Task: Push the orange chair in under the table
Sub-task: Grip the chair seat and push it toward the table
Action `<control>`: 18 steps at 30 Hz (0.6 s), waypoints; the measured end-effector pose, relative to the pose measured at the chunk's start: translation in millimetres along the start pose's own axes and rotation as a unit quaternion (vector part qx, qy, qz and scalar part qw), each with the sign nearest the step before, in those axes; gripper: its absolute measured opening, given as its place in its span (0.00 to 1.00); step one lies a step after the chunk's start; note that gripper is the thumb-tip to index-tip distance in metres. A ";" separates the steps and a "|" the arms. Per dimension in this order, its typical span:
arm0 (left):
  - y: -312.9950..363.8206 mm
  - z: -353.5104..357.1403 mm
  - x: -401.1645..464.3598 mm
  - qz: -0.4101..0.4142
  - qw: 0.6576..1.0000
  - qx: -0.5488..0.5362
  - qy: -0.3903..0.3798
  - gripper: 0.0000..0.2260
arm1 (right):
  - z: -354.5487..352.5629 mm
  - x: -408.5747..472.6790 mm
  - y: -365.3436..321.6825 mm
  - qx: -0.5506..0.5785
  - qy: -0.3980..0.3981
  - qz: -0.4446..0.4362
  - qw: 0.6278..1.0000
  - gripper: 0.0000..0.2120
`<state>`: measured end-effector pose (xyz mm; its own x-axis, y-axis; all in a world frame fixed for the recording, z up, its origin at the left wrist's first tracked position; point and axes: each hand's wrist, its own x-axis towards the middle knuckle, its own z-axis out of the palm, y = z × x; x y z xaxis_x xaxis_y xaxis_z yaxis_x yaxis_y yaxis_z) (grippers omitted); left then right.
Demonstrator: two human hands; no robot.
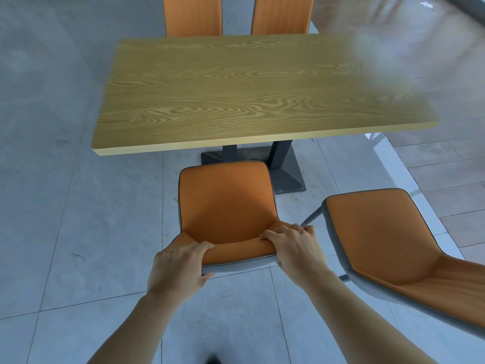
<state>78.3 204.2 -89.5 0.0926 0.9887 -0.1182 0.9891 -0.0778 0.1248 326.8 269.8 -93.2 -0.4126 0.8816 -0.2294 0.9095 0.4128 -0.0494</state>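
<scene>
Furniture count
Four orange chairs [225, 203] [388, 245] [193, 15] [282, 14], one wooden table [236, 95], two hands [178, 266] [294, 245].

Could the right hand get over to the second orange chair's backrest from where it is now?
Probably yes. The right hand grips the held chair's backrest, and the second chair stands just beside it with only bare floor between.

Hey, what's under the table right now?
Under the table a dark pedestal base shows on the floor. The chair held by both hands stands short of the edge. The top hides everything farther back.
</scene>
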 end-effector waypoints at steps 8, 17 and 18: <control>-3.3 5.9 1.4 0.014 1.000 -0.014 -0.001 0.26 | -2.4 -0.2 -0.8 0.010 0.002 0.014 1.000 0.19; -1.8 -1.3 -2.0 0.004 0.998 -0.060 -0.011 0.23 | -16.1 -11.9 -8.1 -0.007 -0.026 0.050 0.998 0.41; -1.7 -2.0 -2.6 0.001 0.998 -0.061 -0.015 0.26 | -20.3 -16.7 -8.3 -0.002 -0.024 0.053 0.998 0.44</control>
<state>76.1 202.1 -87.4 0.0996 0.9840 -0.1477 0.9678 -0.0614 0.2442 325.1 256.3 -69.3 -0.3103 0.9086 -0.2794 0.9479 0.3181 -0.0181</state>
